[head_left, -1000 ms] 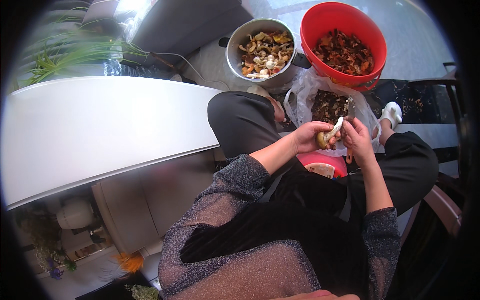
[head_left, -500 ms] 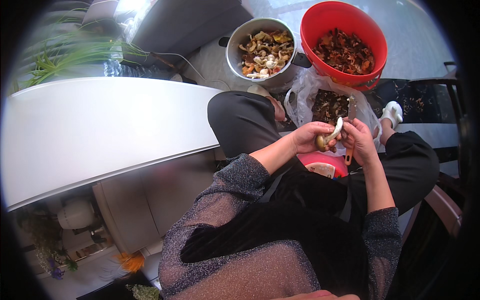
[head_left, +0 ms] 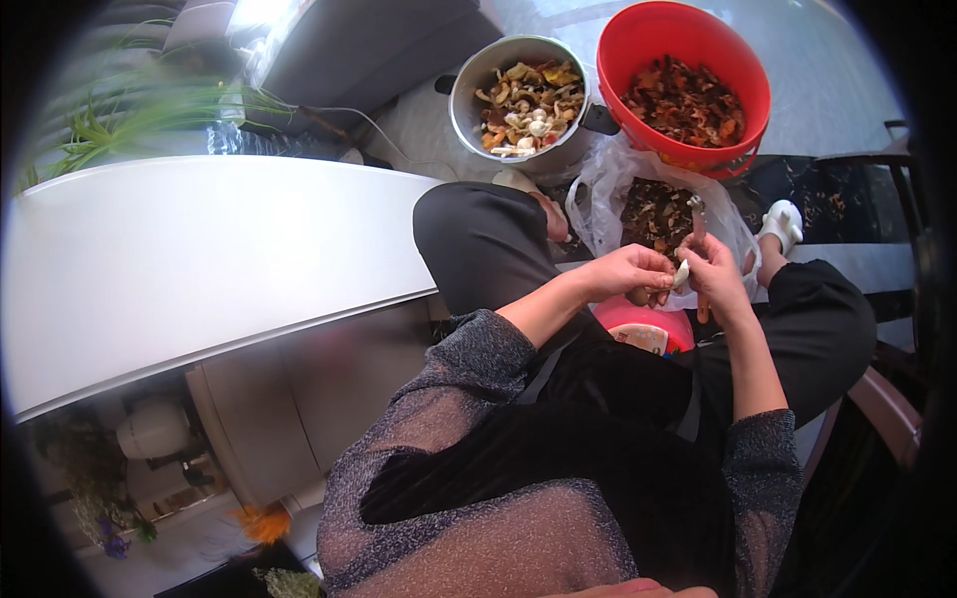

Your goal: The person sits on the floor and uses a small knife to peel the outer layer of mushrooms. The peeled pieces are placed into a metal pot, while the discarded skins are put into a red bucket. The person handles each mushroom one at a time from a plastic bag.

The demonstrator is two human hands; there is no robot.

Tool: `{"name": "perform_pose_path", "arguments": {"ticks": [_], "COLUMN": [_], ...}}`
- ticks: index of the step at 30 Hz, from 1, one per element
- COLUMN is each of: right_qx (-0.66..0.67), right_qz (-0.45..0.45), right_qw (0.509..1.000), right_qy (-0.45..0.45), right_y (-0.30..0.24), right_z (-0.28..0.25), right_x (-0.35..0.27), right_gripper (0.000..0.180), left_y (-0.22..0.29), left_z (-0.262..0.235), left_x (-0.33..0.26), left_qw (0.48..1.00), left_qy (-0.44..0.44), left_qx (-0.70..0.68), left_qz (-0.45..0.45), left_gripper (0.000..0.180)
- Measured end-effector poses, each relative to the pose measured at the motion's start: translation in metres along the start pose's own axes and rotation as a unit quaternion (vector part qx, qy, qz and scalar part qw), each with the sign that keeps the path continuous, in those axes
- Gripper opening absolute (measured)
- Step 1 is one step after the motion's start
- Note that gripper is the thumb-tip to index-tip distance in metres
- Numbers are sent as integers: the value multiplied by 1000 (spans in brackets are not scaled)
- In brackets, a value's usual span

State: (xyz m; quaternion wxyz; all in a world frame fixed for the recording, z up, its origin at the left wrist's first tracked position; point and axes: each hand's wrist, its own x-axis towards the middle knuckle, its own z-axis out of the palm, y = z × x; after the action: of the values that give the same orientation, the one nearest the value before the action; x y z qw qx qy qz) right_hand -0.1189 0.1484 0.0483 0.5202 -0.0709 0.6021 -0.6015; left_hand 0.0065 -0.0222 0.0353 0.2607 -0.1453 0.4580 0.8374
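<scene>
My left hand pinches a mushroom with a pale stem; its brownish cap is mostly hidden under my fingers. Close beside it, my right hand is closed round a small knife, whose blade end points away from me and whose handle end shows below the fingers. The right fingertips meet the mushroom's stem. Both hands are over the near edge of a translucent plastic bag that holds dark scraps. A red-pink container is just below my hands, between my legs.
Beyond the bag stand a metal pot of cut mushrooms and a red bucket full of brown-orange pieces. A long white surface runs along my left. At my right is a dark chair. A leafy plant is at far left.
The mushroom has turned in my left hand, so less of its stem and cap shows. The knife has tilted more upright in my right hand. Both hands stay over the bag.
</scene>
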Motion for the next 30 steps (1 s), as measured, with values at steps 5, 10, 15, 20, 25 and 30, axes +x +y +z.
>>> {"name": "perform_pose_path", "arguments": {"ticks": [5,10,15,20,25,30], "right_qx": [-177,-174,-212,-314,-322,-365], "right_qz": [56,-41,-101,-139,-138,-134], "right_qw": [982,983,971,937,935,920], "right_qy": [27,32,42,61,48,56], "right_y": [16,25,34,41,30,32], "right_z": [-20,-15,-19,-24,-12,-3], "right_x": [18,21,30,38,28,29], "right_gripper": [23,22,17,12,16,18], "left_y": [-5,-7,-12,-11,-10,-10], "left_z": [5,8,7,5,7,9], "left_x": [1,0,1,2,2,4], "left_qw": [836,782,720,676,651,639], "left_qy": [268,320,340,341,339,335], "left_qx": [469,514,567,613,639,652], "left_qz": [94,146,211,225,229,232], "left_gripper": [25,24,20,16,11,7]}}
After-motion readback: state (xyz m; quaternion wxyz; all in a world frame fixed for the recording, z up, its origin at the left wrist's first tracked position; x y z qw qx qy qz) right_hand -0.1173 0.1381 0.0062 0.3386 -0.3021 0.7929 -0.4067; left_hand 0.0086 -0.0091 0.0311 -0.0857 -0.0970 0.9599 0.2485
